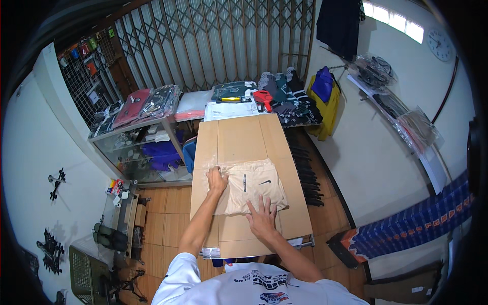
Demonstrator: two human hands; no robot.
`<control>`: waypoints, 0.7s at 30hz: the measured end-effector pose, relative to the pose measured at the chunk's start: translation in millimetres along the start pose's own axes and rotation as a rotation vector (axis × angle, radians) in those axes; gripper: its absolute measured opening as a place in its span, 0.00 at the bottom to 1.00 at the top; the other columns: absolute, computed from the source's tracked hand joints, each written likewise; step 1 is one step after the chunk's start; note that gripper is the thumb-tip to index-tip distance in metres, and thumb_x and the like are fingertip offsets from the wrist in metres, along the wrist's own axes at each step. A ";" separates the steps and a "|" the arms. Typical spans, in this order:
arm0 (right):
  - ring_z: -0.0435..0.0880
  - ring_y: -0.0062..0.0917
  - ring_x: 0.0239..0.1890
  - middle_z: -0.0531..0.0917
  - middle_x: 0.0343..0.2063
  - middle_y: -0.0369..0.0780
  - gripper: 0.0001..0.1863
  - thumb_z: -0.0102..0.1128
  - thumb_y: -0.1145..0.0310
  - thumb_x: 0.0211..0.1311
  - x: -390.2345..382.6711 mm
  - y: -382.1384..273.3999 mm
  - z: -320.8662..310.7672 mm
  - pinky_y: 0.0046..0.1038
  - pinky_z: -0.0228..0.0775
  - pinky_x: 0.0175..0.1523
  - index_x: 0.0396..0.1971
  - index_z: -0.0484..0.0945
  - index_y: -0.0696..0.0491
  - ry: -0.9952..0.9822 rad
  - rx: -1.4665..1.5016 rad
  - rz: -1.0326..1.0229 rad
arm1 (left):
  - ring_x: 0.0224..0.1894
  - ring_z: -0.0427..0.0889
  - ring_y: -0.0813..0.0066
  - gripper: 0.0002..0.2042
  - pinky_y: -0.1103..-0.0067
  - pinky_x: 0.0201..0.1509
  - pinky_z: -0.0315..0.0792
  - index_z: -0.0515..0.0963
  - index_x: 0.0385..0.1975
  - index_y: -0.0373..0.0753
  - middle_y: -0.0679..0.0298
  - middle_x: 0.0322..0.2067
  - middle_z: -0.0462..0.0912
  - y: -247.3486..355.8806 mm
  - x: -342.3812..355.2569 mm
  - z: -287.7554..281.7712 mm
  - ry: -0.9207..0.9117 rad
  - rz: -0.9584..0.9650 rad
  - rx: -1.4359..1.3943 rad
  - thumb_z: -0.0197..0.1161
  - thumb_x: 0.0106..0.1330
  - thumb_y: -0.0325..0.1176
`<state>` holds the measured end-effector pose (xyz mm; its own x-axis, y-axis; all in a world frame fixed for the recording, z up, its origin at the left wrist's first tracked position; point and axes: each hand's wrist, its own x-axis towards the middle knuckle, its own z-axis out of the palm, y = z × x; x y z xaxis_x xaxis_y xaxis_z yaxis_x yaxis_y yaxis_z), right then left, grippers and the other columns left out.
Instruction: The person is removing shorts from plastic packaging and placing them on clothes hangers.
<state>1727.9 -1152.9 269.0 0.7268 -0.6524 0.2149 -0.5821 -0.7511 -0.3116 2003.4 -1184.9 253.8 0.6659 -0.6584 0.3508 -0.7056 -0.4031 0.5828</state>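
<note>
While the person stands at the near end of the cardboard-topped table [239, 138], both hands are on a folded beige garment [256, 190], lying flat mid-table, a bit toward the near end. It has a small curved black mark and a narrow dark strip on its upper face; clear plastic film [220, 205] shows along its left side. Can't tell if the garment is inside the film or just on it.

Left hand [217, 181]: at the upper left edge, fingers curled in. Can't tell whether they pinch film, cloth or nothing. Right hand [263, 218]: palm down, fingers spread and straight on the garment's lower edge, gripping nothing.

Far end of table: white package [229, 110], yellow-and-black tool [233, 99] lying across the back of it, red tape dispenser [263, 99] just right of that. Dark patterned clothes [293, 99] are piled to the right of the dispenser.

Left of table: glass display case [134, 150], bagged clothes [147, 104] on top. Behind: folding metal gate [213, 46]. Right wall: purple garment [322, 85] hanging over a yellow one, plus a shelf of bagged items and a round clock [438, 44] up high.
</note>
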 end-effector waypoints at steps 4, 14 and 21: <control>0.46 0.59 0.70 0.51 0.70 0.56 0.31 0.52 0.53 0.66 9.3 -1.9 4.2 0.66 0.37 0.67 0.68 0.62 0.40 -0.010 -0.005 0.037 | 0.43 0.78 0.48 0.14 0.61 0.49 0.71 0.78 0.38 0.33 0.46 0.37 0.81 15.8 7.9 -8.0 0.001 -0.013 0.107 0.67 0.52 0.30; 0.68 0.47 0.64 0.65 0.63 0.58 0.40 0.53 0.43 0.65 20.5 34.1 -5.9 0.45 0.56 0.67 0.64 0.60 0.59 0.182 0.649 0.311 | 0.37 0.77 0.71 0.08 0.77 0.46 0.71 0.72 0.39 0.33 0.56 0.31 0.79 76.2 -64.0 -98.8 -0.355 0.264 -0.602 0.56 0.60 0.21; 0.82 0.37 0.48 0.80 0.49 0.48 0.34 0.46 0.40 0.67 -49.3 67.3 -66.2 0.37 0.72 0.56 0.59 0.67 0.54 0.131 2.007 0.889 | 0.40 0.74 0.80 0.10 0.80 0.47 0.70 0.72 0.41 0.34 0.63 0.35 0.77 67.3 -167.9 -155.6 -0.785 0.118 -0.793 0.54 0.60 0.21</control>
<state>1628.8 -1178.0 298.7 0.4897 -0.7354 -0.4683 0.4472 0.6730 -0.5892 1881.8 -1002.6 348.2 0.0701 -0.9968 0.0385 -0.2137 0.0227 0.9766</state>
